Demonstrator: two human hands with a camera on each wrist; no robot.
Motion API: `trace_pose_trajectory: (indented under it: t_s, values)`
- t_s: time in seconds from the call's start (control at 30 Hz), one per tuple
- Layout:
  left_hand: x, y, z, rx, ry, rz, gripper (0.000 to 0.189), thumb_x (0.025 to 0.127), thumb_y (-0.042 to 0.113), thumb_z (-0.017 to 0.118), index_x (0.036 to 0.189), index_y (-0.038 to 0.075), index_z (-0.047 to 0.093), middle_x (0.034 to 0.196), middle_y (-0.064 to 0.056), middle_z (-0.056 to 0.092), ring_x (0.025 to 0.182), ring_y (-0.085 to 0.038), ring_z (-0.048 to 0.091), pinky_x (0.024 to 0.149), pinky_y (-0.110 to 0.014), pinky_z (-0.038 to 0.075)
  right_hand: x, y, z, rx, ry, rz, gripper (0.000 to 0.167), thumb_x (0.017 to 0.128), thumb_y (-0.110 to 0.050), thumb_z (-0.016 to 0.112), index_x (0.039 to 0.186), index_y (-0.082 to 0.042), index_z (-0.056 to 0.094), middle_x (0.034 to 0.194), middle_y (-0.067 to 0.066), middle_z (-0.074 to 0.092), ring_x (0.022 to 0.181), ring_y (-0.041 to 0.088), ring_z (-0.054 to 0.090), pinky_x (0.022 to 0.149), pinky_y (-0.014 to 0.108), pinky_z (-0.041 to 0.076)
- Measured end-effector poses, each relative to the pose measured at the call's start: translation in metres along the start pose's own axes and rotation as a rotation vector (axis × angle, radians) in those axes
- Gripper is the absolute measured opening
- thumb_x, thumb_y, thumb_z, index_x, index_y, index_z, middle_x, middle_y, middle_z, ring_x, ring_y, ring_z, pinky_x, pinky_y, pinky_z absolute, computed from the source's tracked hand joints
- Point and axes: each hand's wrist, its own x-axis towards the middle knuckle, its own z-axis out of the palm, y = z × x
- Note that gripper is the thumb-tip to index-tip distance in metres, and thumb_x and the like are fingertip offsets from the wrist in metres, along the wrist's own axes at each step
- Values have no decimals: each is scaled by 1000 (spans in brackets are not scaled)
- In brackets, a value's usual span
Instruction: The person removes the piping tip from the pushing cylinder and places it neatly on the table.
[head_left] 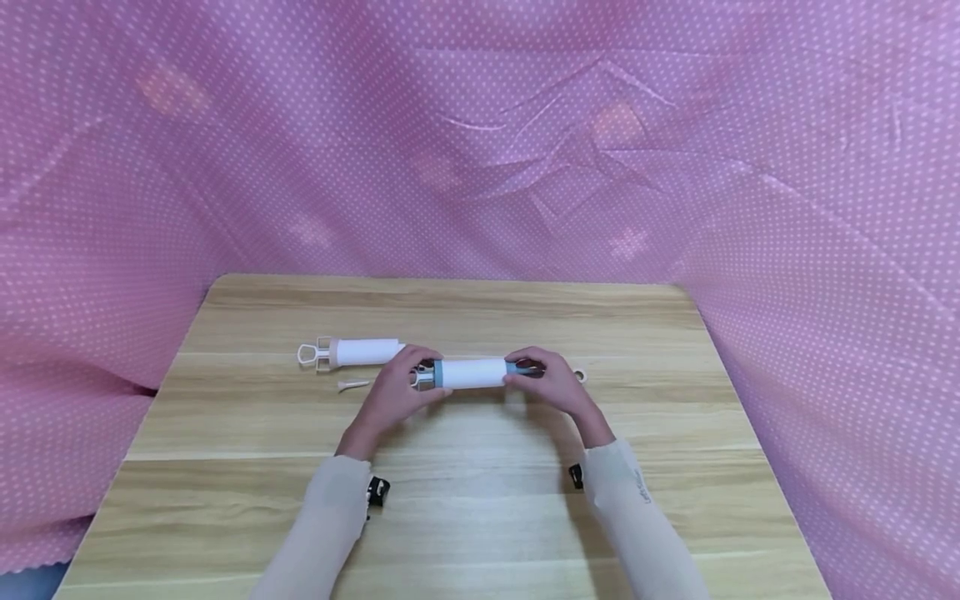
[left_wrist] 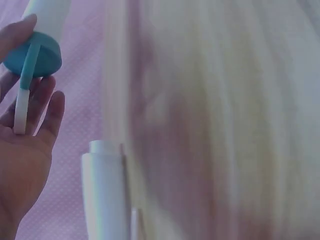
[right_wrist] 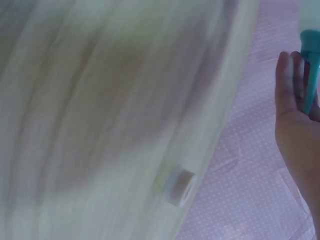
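Observation:
Between the two hands lies a syringe-like tube [head_left: 474, 374] with a white barrel and teal ends, held level over the table. My left hand [head_left: 397, 388] grips its left end, thumb and fingers about the teal collar [left_wrist: 47, 57]; a teal-and-white handle piece [left_wrist: 27, 82] reaches toward the palm. At the other end my right hand [head_left: 557, 383] holds the tube near the teal tapered nozzle [right_wrist: 312, 80], which points back to the palm. Just behind the left hand, a second white tube [head_left: 366, 352] with a pinkish collar and a white loop handle rests on the table.
A small white flared piece [head_left: 352, 385] lies left of the left hand. Beyond the right hand sits a small white ring [right_wrist: 181, 187]. The wooden table [head_left: 480, 500] ends at a pink dotted cloth [head_left: 480, 167] behind and on both sides.

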Motion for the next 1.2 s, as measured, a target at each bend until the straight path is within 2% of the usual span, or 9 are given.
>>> trace_pose_trajectory:
  t_s: [0.17, 0.4, 0.53, 0.73, 0.8, 0.9, 0.97, 1.07, 1.2]
  values:
    - [-3, 10, -12, -84, 47, 35, 58, 75, 29, 92, 125, 10, 68, 124, -2, 62, 107, -22, 60, 96, -44, 54, -4, -15, -4, 149, 4, -2, 31, 92, -10, 76, 120, 2, 69, 117, 18, 68, 102, 26, 67, 89, 44, 58]
    - [-3, 18, -22, -156, 106, 35, 55, 75, 27, 92, 124, 10, 70, 122, -2, 64, 105, -25, 60, 87, -45, 55, -2, -28, -1, 286, -49, -26, 30, 100, -8, 64, 126, 7, 62, 117, 25, 64, 93, 30, 71, 88, 55, 57]
    - [-2, 23, -27, -167, 107, 18, 54, 77, 28, 90, 124, 12, 71, 122, -2, 63, 101, -26, 60, 81, -43, 58, -2, -34, 2, 274, -14, -38, 28, 100, -6, 64, 124, 8, 63, 115, 27, 64, 90, 29, 71, 85, 47, 59]
    - [-1, 27, -34, -150, 123, 54, 48, 79, 23, 89, 122, 10, 73, 122, -6, 64, 102, -28, 62, 79, -37, 59, -2, -45, 5, 194, 51, -96, 30, 93, -2, 72, 122, 4, 67, 114, 25, 67, 93, 24, 68, 80, 33, 60]
    - [0, 27, -35, -151, 126, 58, 48, 79, 23, 89, 122, 9, 73, 122, -5, 63, 102, -28, 62, 79, -36, 59, -3, -46, 4, 188, 66, -120, 31, 92, -2, 73, 123, 3, 68, 115, 24, 67, 93, 24, 67, 78, 32, 60]
    - [0, 29, -36, -157, 126, 68, 48, 79, 22, 89, 123, 10, 72, 122, -4, 62, 101, -27, 62, 79, -36, 59, -3, -46, 3, 251, 74, -146, 34, 96, -6, 70, 128, 2, 64, 122, 23, 65, 93, 27, 69, 80, 38, 61]
    - [0, 31, -36, -161, 124, 72, 49, 79, 22, 89, 123, 10, 72, 122, -4, 62, 101, -26, 61, 77, -37, 60, -1, -46, 2, 310, 82, -128, 36, 100, -12, 65, 132, 4, 61, 125, 24, 63, 94, 28, 69, 82, 41, 61]
    - [1, 33, -36, -165, 126, 80, 49, 78, 22, 90, 122, 10, 72, 121, -4, 61, 99, -25, 61, 76, -37, 60, 0, -49, 2, 357, 94, -62, 39, 104, -21, 61, 130, 8, 59, 119, 24, 62, 89, 29, 70, 81, 43, 61]
    - [1, 35, -36, -169, 128, 85, 49, 77, 21, 90, 122, 10, 73, 121, -4, 61, 99, -25, 60, 76, -36, 60, 0, -53, 1, 338, 91, -21, 31, 102, -16, 64, 119, 9, 64, 110, 20, 62, 84, 26, 69, 78, 41, 62]
